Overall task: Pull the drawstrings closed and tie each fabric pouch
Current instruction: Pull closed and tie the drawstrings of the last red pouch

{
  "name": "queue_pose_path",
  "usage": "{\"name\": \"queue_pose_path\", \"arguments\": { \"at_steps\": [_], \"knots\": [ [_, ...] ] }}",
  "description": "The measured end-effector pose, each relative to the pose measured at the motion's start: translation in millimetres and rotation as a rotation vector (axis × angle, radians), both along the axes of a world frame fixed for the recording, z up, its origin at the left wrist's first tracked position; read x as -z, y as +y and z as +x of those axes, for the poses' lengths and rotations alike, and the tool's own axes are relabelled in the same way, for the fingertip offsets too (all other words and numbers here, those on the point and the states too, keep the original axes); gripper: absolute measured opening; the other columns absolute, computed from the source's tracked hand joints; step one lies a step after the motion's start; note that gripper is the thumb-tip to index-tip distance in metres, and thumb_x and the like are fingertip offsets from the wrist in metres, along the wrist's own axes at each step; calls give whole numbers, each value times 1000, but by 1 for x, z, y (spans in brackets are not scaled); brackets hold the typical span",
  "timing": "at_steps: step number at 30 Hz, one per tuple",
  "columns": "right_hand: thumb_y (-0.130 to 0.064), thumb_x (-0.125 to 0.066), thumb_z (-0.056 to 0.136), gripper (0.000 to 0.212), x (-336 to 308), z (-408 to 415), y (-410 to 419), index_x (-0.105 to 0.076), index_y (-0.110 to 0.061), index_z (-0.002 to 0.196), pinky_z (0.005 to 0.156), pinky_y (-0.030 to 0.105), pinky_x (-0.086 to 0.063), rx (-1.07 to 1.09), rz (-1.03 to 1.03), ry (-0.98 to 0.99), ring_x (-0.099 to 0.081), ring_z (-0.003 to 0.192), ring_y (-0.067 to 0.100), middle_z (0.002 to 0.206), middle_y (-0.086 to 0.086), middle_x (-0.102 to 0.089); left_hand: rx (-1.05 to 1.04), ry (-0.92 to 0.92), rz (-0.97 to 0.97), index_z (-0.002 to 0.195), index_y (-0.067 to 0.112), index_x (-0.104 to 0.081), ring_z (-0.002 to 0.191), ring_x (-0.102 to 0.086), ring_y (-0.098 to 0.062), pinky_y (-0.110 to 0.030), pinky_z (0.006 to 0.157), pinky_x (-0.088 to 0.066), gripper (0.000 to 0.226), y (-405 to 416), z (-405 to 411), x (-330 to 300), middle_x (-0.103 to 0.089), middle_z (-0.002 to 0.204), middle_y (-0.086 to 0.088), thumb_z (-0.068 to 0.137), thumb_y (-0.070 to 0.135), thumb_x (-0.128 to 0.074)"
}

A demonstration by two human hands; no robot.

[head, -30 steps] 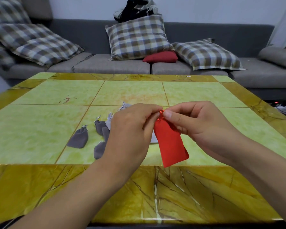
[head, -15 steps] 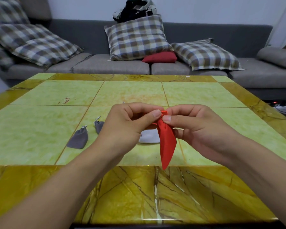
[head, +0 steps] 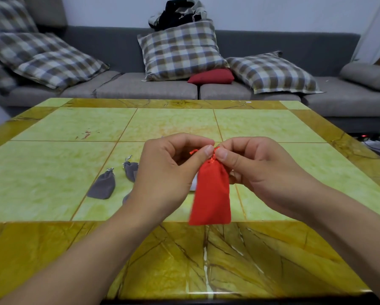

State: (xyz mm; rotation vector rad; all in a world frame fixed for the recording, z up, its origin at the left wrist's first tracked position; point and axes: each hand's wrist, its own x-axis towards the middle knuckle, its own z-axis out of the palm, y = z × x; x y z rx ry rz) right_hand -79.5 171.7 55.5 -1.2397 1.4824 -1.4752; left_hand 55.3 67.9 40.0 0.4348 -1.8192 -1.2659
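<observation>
Fingers of the left hand and right hand pinch the gathered neck of the red pouch, held above the surface. A moment ago it hung edge-on; now it faces flat with a cord end poking out (likely mid-knot).

A glossy worktop of pale green tiles with a yellow marbled border fills the near view. Beyond its far edge runs a grey sofa carrying several plaid cushions, a small red cushion and, on its backrest, a bundle of dark clothing.
</observation>
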Motion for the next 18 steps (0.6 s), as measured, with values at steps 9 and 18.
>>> {"name": "queue_pose_path", "arguments": {
  "at_steps": [9,18],
  "knots": [
    [-27,-58,96,36,0,9,3,-69,7,98,74,32,-48,-14,90,-120,-62,75,11,79,3,-68,-129,-1,-194,93,18,-76,77,-72,-7,-28,70,-60,12,4,1,3,-74,81,10,84,11,-76],
    [-13,-51,95,19,-13,8,5,-64,-2,87,53,18,-48,-92,125,-361,-57,54,6,63,1,-60,46,8,-272,88,20,-75,80,-73,-6,-20,72,-57,18,-6,7,-8,-76,84,6,80,4,-75]
  ]
}}
